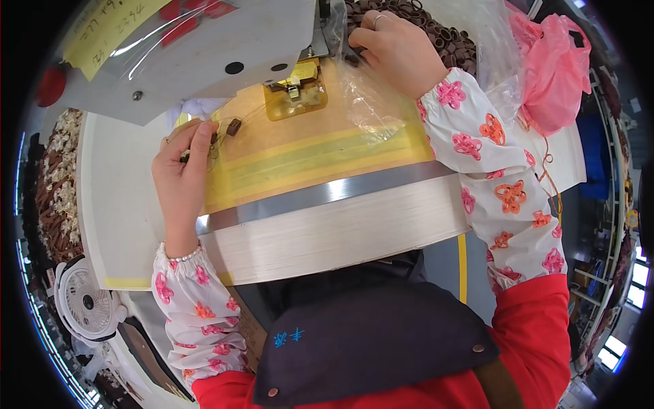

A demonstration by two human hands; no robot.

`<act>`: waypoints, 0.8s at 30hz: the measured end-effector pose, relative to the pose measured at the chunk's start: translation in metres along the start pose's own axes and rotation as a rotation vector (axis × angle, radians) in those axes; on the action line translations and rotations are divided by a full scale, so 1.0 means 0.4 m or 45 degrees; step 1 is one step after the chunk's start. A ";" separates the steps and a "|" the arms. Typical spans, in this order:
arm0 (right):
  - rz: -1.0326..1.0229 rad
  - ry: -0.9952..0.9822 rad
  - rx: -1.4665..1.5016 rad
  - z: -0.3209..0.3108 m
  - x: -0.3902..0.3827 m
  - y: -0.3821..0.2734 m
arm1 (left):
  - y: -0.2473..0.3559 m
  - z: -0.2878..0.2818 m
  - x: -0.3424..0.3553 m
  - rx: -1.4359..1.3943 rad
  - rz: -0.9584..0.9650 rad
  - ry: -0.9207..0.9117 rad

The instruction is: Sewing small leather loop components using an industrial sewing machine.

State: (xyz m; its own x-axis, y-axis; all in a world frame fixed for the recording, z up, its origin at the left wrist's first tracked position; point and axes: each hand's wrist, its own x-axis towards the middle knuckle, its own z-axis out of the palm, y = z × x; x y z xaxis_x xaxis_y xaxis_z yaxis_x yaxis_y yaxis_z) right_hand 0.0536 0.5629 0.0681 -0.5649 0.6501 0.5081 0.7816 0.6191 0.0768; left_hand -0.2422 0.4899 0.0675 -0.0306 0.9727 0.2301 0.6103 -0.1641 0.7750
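My left hand (182, 167) is closed in a pinch left of the needle area, with small dark brown loops partly showing between and under its fingers. Thin threads run from there toward the sewing machine's presser foot (294, 91). One brown loop (234, 127) lies on the tabletop just right of the fingertips, by those threads. At the back right, my right hand (398, 53) reaches into a heap of brown loops (446, 42) in a clear plastic bag (371, 102). Its fingers are curled at the heap's left edge; what they grip is hidden.
The sewing machine's grey body (204, 61) overhangs the back left. A pink plastic bag (555, 75) sits at the far right. Yellow tape (320, 151) and a metal strip (334, 189) cross the table's front. A small white fan (87, 300) stands at lower left.
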 end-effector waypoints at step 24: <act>0.353 0.040 0.973 0.032 -0.015 -0.214 | 0.029 0.142 0.049 -0.079 0.285 -0.324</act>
State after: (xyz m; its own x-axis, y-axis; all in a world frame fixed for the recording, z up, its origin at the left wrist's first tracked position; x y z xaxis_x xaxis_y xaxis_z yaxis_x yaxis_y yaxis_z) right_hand -0.0132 0.5118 0.0476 -0.3607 0.8183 0.4475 0.4887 0.5744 -0.6566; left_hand -0.1910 0.5164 0.0476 0.3018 0.9200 0.2501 0.5300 -0.3800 0.7581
